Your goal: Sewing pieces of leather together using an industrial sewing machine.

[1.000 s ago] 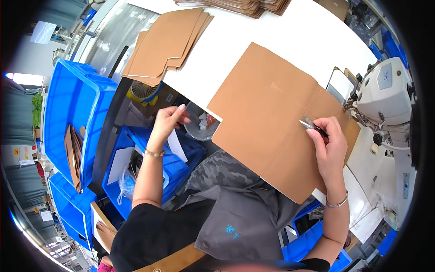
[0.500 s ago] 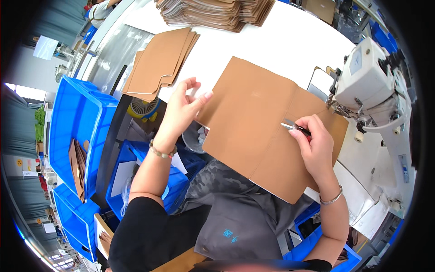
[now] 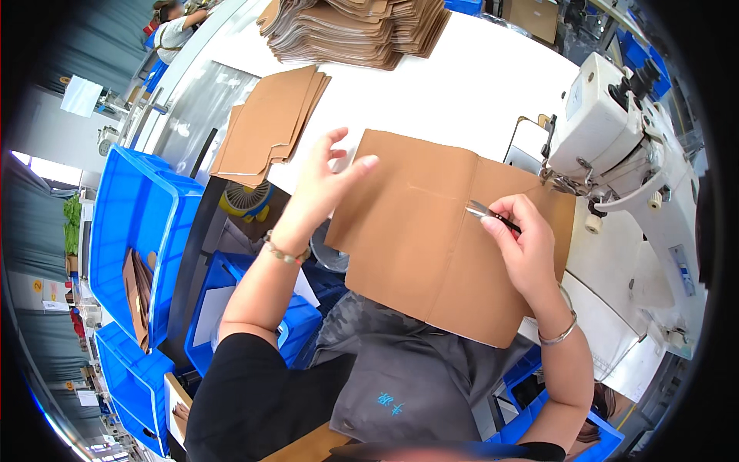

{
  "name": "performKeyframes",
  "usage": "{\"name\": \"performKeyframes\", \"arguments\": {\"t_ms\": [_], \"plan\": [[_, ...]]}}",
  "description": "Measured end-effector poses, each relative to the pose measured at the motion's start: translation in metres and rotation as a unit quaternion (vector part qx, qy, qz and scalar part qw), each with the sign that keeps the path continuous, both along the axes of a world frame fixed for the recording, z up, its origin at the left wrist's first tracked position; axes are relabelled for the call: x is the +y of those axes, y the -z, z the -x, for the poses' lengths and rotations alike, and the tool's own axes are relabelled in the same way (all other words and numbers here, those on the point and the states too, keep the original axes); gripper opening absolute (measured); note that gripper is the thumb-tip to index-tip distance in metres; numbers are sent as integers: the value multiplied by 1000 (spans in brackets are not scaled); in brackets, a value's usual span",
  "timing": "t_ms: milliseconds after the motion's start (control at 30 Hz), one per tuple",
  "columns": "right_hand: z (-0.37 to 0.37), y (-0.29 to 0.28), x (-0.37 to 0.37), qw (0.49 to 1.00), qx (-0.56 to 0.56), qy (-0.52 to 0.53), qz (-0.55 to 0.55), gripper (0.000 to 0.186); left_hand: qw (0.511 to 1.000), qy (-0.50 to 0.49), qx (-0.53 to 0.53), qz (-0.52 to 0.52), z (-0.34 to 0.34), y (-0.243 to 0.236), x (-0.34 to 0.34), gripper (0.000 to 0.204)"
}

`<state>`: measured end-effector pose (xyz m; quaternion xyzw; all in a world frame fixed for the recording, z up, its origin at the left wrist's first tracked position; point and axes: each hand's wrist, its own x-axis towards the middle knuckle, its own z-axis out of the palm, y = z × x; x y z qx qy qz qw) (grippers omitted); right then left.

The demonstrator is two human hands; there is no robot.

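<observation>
A large brown leather-like panel (image 3: pixel 392 231) lies in front of me, its near edge above my lap and its right part by the sewing machine. A crease runs across it from far to near. My right hand (image 3: pixel 527 250) pinches a pair of thread snips (image 3: pixel 479 209) with silver blades and a dark handle. Their tips are over the panel, close to the crease; whether they touch it I cannot tell. My left hand (image 3: pixel 327 185) is open, thumb and fingers apart, at the panel's left edge. Nothing shows in it.
A white sewing machine (image 3: pixel 593 123) stands at the right of the white table (image 3: pixel 446 100). A tall stack of brown panels (image 3: pixel 339 35) is at the far side, a smaller pile (image 3: pixel 262 127) at the left. Blue bins (image 3: pixel 146 208) and a fan (image 3: pixel 248 199) are to the left.
The view has shifted a little. The panel has turned slightly, its far-left corner coming nearer and leftward. My left hand has spread at its edge; my right still holds the snips near the crease.
</observation>
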<state>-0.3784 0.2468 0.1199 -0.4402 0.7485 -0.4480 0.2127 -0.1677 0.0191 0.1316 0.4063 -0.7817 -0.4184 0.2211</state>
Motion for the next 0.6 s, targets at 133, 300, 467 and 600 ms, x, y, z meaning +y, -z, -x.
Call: {"name": "performKeyframes", "arguments": {"t_ms": [133,300,467,600], "plan": [[6,6,-1,989,-141,17,33,17,955,-29,117,-270,-22,-8,-3,65],[5,9,0,991,-115,12,66,27,917,69,58,-389,-39,-16,-6,55],[3,10,-1,996,-58,12,60,33,977,132,-27,-163,-29,-15,25,50],[3,9,-1,995,-67,18,68,29,985,137,-58,-91,-18,-20,38,60]]}}
